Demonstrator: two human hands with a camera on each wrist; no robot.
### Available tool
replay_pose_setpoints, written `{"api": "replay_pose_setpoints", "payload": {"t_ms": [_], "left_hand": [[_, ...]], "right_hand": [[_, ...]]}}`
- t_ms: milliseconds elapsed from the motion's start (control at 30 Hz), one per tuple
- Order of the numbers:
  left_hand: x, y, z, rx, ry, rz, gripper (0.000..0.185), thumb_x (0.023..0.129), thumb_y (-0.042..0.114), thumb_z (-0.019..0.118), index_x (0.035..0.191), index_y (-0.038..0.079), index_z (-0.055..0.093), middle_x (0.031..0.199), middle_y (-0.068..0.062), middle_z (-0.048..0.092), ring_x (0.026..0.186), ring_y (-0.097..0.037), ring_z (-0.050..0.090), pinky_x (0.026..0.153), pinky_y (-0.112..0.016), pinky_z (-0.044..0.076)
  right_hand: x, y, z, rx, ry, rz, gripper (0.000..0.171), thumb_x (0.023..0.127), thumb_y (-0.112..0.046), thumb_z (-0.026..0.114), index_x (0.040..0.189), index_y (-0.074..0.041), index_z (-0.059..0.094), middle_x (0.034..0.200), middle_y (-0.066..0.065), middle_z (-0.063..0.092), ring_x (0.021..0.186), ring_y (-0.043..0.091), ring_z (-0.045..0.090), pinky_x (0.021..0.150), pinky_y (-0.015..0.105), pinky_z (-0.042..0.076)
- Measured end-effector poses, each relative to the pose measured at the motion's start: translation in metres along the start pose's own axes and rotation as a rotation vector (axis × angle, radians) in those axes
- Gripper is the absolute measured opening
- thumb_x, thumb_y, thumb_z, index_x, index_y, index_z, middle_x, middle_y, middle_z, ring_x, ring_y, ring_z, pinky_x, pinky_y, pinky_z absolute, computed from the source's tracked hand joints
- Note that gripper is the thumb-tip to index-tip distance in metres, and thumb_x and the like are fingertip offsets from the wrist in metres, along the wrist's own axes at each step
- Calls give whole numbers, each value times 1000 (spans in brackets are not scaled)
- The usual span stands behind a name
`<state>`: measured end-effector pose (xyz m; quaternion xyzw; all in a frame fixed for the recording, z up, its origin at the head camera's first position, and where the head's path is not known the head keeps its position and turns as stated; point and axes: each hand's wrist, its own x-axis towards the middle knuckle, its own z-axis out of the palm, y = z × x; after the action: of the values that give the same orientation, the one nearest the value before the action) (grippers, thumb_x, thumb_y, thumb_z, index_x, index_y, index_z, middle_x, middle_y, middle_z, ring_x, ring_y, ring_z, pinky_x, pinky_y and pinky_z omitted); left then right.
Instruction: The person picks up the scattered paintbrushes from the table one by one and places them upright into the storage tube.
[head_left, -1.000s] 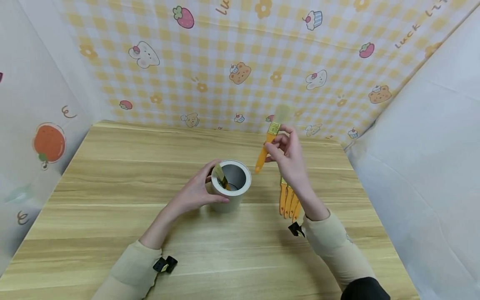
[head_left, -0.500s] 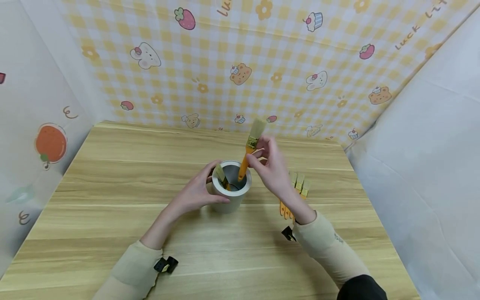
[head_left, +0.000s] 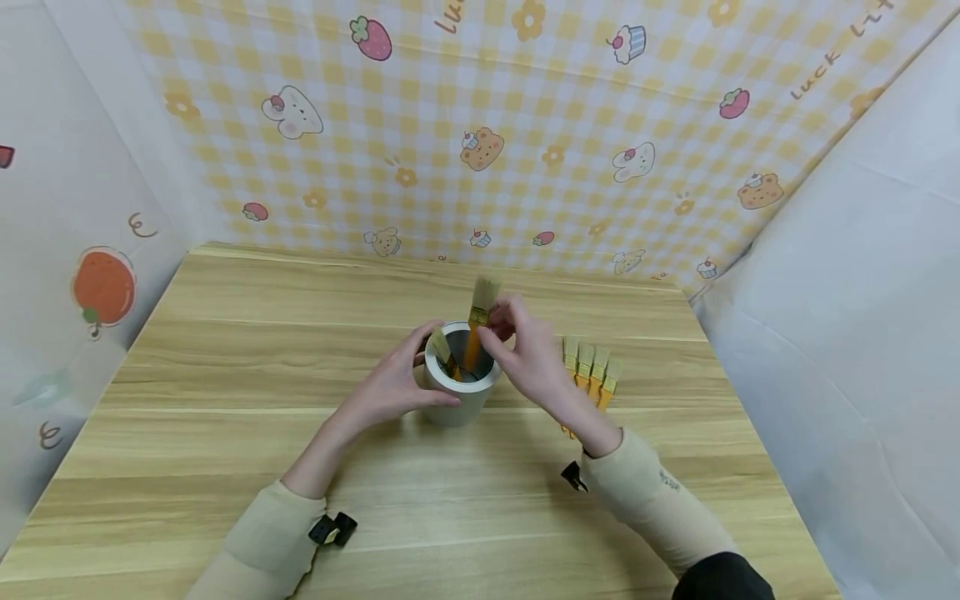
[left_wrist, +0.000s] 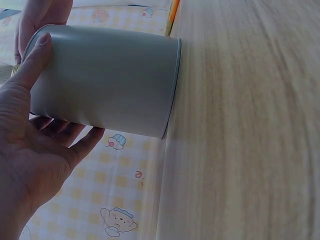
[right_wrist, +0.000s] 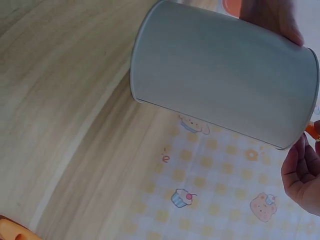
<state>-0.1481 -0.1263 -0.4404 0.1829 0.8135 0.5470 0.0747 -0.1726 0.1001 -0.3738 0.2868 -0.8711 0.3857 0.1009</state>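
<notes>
A grey-white round canister [head_left: 459, 408] stands upright on the wooden table. My left hand [head_left: 397, 379] grips its left side, thumb across the front and fingers behind; the left wrist view shows the thumb [left_wrist: 37, 57] near the rim. Inside leans one paintbrush [head_left: 442, 350], bristles up against the left of the rim. My right hand [head_left: 528, 346] pinches a second paintbrush [head_left: 478, 321] between thumb and fingers. Its orange handle reaches down into the canister while the pale bristles stand above the rim. In the right wrist view, part of that handle [right_wrist: 312, 131] shows past the rim.
Several more orange-handled paintbrushes [head_left: 588, 371] lie side by side on the table [head_left: 450, 517], right of the canister, partly hidden by my right forearm. A yellow checked cloth [head_left: 420, 200] hangs behind the table, with white sheets [head_left: 840, 292] at the sides.
My right hand has brought the paintbrush left from above the table's right part and lowered its handle into the canister. My left hand has kept its grip.
</notes>
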Motion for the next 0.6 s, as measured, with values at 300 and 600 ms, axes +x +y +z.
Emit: {"api": "replay_pose_setpoints", "payload": {"t_ms": [300, 600], "left_hand": [[0, 1, 1, -10, 0, 17, 109, 73, 28, 95, 160, 22, 30, 160, -9, 42, 146, -36, 46, 119, -57, 44], [1, 1, 0, -12, 1, 17, 110, 73, 28, 95, 160, 19, 30, 159, -9, 43, 144, -37, 48, 119, -57, 44]], "right_hand": [[-3, 1, 5, -34, -14, -22, 22, 99, -11, 67, 117, -5, 56, 96, 10, 72, 79, 17, 65, 71, 30, 59], [-3, 4, 2, 34, 24, 3, 24, 102, -9, 62, 125, -4, 56, 102, 10, 73, 82, 17, 65, 74, 27, 57]]}}
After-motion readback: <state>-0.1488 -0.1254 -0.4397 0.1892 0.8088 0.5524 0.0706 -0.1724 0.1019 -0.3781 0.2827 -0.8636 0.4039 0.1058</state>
